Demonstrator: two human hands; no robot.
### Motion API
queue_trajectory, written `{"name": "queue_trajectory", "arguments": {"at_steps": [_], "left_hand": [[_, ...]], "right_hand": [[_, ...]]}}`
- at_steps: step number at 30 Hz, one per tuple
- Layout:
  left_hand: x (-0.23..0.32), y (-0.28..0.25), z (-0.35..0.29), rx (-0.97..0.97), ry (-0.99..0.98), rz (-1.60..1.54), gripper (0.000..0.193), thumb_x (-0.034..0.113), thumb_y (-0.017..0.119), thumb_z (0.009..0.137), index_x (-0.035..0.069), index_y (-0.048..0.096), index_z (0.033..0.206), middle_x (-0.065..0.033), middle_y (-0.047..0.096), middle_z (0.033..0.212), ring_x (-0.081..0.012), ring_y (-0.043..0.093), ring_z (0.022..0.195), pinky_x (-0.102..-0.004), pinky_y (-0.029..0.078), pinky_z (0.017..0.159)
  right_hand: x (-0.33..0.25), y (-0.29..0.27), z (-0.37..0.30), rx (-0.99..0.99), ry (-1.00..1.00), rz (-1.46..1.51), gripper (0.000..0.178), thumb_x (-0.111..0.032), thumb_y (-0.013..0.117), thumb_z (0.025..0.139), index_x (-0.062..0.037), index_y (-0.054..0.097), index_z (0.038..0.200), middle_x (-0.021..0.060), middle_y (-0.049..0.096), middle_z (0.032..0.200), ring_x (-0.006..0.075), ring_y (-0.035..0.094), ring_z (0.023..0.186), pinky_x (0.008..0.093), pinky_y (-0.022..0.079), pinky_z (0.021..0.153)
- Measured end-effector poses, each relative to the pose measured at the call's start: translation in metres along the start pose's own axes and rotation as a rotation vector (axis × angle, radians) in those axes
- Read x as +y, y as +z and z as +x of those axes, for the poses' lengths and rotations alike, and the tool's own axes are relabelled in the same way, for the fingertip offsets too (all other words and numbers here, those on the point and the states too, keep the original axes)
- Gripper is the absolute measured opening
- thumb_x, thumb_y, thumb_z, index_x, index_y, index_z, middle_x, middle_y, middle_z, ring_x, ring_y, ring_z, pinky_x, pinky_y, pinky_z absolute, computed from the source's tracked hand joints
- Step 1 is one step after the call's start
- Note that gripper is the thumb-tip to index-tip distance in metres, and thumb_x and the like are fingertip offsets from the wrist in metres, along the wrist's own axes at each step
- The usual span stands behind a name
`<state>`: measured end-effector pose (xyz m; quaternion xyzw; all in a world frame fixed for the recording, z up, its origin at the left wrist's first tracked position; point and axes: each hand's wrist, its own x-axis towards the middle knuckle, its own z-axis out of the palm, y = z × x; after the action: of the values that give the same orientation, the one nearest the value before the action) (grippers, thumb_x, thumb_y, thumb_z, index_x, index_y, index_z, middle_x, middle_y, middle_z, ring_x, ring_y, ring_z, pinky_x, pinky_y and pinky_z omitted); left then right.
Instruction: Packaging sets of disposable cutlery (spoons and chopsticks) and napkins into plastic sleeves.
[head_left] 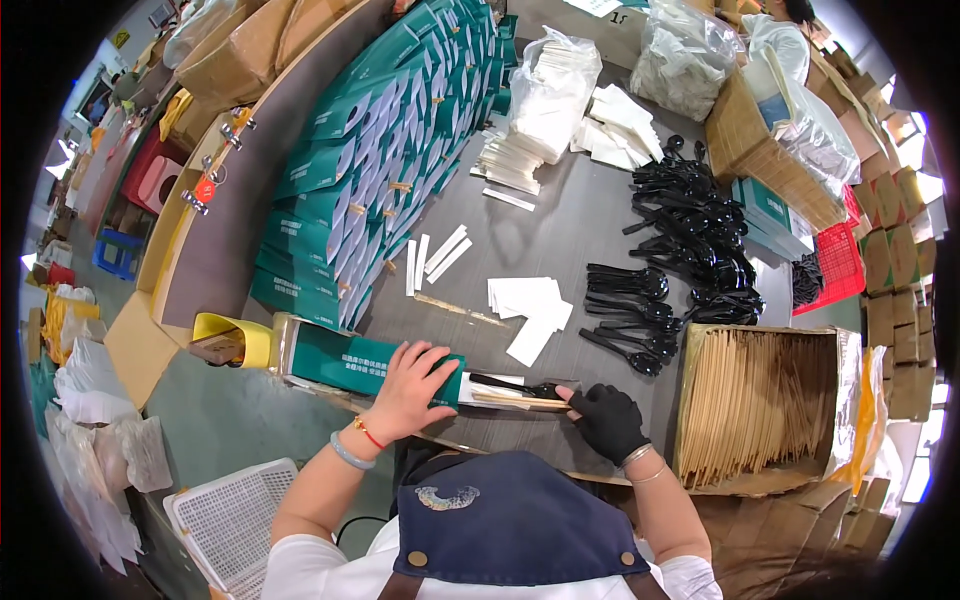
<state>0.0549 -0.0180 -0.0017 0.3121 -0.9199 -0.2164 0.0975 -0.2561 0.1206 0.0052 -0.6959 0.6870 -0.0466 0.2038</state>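
Observation:
My left hand lies with spread fingers on a green paper sleeve near the table's front edge. In a black fingerless glove, my right hand pinches the ends of a pair of wooden chopsticks. Their other ends reach the sleeve's right-hand opening. A black plastic spoon and a white paper piece lie just behind the chopsticks, partly covered. How far these go inside the sleeve is hidden.
Green sleeves fan out at the left. Black spoons are heaped at the right, behind a carton of chopsticks. White slips lie mid-table; a bag of white packets stands farther back. A yellow holder sits at the left edge.

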Motion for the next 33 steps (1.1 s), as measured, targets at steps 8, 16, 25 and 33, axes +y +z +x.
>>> {"name": "queue_trajectory", "arguments": {"at_steps": [8, 16, 25, 33], "left_hand": [[0.038, 0.019, 0.031, 0.018, 0.065, -0.061, 0.076, 0.023, 0.087, 0.053, 0.006, 0.058, 0.121, -0.0091, 0.052, 0.123, -0.0326, 0.046, 0.114, -0.0457, 0.038, 0.099], [0.033, 0.031, 0.042, 0.024, 0.13, 0.037, 0.072, 0.02, 0.083, 0.059, 0.01, 0.056, 0.125, -0.0088, 0.052, 0.122, -0.0327, 0.049, 0.11, -0.0456, 0.04, 0.094], [0.063, -0.028, 0.071, -0.384, 0.292, 0.244, 0.014, 0.014, 0.059, 0.078, 0.015, 0.066, 0.09, -0.012, 0.054, 0.099, -0.0311, 0.054, 0.095, -0.0412, 0.046, 0.075], [-0.035, -0.229, 0.157, 0.229, 0.371, 0.35, 0.037, 0.0, 0.068, 0.064, 0.009, 0.061, 0.099, -0.02, 0.054, 0.123, -0.0402, 0.054, 0.108, -0.0438, 0.046, 0.095]], "right_hand": [[-0.032, 0.041, 0.035, 0.22, -0.215, 0.436, 0.02, -0.015, 0.067, 0.082, -0.0135, 0.069, 0.102, 0.0138, 0.065, 0.094, 0.0309, 0.061, 0.092, 0.0396, 0.051, 0.077], [-0.058, 0.054, 0.038, 0.301, 0.036, 0.68, 0.025, -0.018, 0.074, 0.076, -0.0067, 0.066, 0.098, 0.0143, 0.065, 0.095, 0.0298, 0.063, 0.083, 0.038, 0.052, 0.075], [-0.035, 0.014, 0.042, 0.228, -0.161, -0.063, 0.06, -0.033, 0.083, 0.058, -0.0117, 0.061, 0.109, 0.0111, 0.058, 0.098, 0.0291, 0.056, 0.095, 0.0425, 0.042, 0.079], [-0.018, -0.033, 0.027, 0.576, 0.043, 0.303, 0.061, -0.021, 0.086, 0.057, -0.0074, 0.058, 0.11, 0.0137, 0.056, 0.102, 0.034, 0.056, 0.095, 0.0418, 0.048, 0.08]]}}
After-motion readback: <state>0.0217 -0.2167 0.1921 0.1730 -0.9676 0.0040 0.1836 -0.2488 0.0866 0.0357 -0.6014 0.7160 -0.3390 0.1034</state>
